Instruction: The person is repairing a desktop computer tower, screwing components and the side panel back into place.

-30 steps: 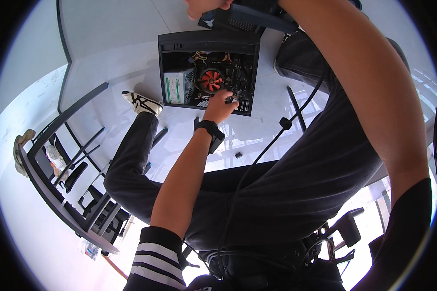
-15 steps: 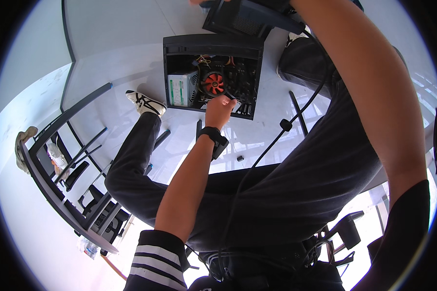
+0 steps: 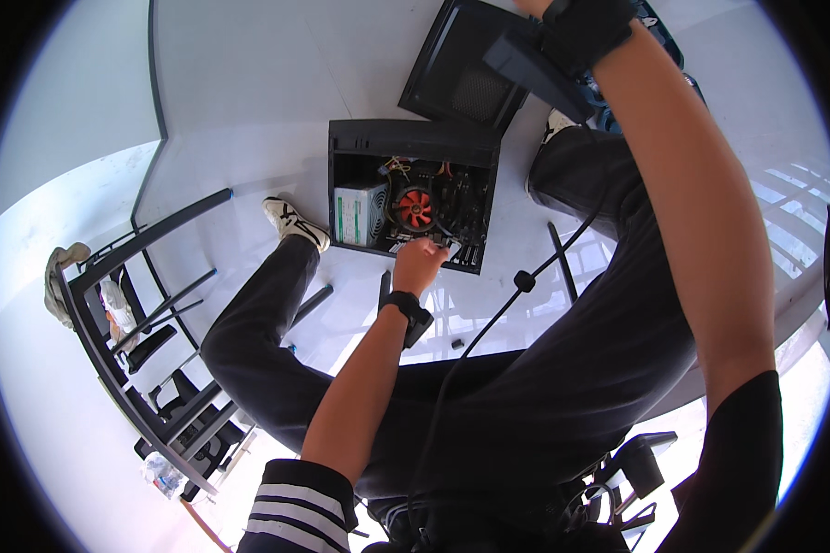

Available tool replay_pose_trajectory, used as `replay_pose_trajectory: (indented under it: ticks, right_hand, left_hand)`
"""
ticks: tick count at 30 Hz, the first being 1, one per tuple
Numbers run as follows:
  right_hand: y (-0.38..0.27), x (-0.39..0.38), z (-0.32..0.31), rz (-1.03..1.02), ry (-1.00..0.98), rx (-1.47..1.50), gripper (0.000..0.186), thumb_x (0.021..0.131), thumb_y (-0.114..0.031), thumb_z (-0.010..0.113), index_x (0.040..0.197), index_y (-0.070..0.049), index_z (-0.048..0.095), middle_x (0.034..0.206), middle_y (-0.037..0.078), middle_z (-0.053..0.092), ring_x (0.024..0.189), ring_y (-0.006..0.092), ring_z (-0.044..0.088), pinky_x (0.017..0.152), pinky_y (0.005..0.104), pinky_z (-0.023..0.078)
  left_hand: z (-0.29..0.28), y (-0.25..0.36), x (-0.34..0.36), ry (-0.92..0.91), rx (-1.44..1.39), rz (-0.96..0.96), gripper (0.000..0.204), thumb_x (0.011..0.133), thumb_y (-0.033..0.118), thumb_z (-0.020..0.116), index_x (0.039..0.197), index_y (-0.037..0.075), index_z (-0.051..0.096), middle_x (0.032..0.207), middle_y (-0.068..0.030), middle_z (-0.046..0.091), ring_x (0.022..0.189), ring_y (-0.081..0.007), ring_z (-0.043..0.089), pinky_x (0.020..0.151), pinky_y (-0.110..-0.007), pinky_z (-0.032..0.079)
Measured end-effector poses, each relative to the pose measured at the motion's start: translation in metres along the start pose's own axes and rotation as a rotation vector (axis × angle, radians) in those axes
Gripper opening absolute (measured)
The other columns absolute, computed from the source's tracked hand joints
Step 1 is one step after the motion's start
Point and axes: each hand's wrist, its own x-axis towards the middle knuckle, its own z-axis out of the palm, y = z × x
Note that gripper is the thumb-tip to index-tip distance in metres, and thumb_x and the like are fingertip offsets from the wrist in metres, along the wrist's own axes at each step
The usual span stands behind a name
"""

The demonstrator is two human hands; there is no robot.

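Observation:
An opened black computer case (image 3: 415, 135) lies on the floor between my legs, its inside facing up. In it are a red cooling fan (image 3: 415, 209), a silver power supply unit (image 3: 351, 216) and some thin coloured wires. My left hand (image 3: 419, 262) is at the case's near edge, just below the fan, fingers curled together in a pinch. Something small and greyish shows beside the fingertips, too unclear to name. My right hand (image 3: 531, 5) reaches far forward and is mostly cut off by the top edge, its fingers out of sight. A black device (image 3: 586, 35) is strapped on that wrist.
Beyond the case lies a black side panel (image 3: 438, 69) with a mesh patch. Blue-green items (image 3: 664, 41) are at the far right. A black cable (image 3: 489, 324) hangs across my lap. Chair or table frames (image 3: 157, 240) stand at left; a small black piece (image 3: 458, 344) lies on the floor.
The view has tilted so the case appears lower. My right hand has moved from beyond the side panel toward the right. My left hand stays at the case's near edge.

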Motion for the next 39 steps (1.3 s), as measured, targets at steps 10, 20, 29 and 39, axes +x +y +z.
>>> replay_pose_trajectory:
  ticks: [10,20,29,39]
  right_hand:
    - [0.000,-0.015,-0.027,0.195,0.040,0.183,0.031,0.078,-0.021,0.066,0.084,0.008,0.071,0.079,0.030,0.070,0.079,0.0428,0.071,0.073,0.0482,0.054]
    - [0.189,-0.078,0.113,0.695,-0.056,0.035,0.050,0.086,-0.046,0.066,0.099,0.002,0.072,0.091,0.026,0.074,0.095,0.0437,0.072,0.086,0.0490,0.057]
    - [0.280,-0.172,0.210,1.246,-0.131,0.413,0.028,0.084,-0.024,0.084,0.092,-0.006,0.063,0.084,0.003,0.063,0.070,0.0182,0.058,0.064,0.0349,0.052]
    - [0.278,-0.143,0.235,1.329,0.072,0.725,0.028,0.080,-0.011,0.087,0.083,-0.009,0.059,0.080,0.001,0.058,0.077,0.0170,0.061,0.063,0.0331,0.053]
  left_hand:
    - [0.036,-0.001,0.001,-0.185,0.111,-0.227,0.033,0.077,0.027,0.073,0.102,0.006,0.073,0.115,-0.0172,0.066,0.107,-0.0368,0.068,0.091,-0.046,0.054]
    - [0.029,-0.034,-0.014,0.113,0.669,0.256,0.023,0.074,0.015,0.072,0.096,0.010,0.071,0.112,-0.0099,0.060,0.112,-0.0317,0.055,0.096,-0.046,0.045]
    - [0.008,-0.046,-0.007,0.017,0.475,0.535,0.013,0.081,0.009,0.067,0.093,0.008,0.063,0.103,-0.0084,0.056,0.103,-0.0290,0.056,0.090,-0.042,0.046]
    - [0.008,-0.029,-0.010,-0.018,0.432,0.439,0.019,0.077,0.010,0.072,0.093,0.006,0.062,0.103,-0.0099,0.054,0.102,-0.0292,0.055,0.092,-0.042,0.046]
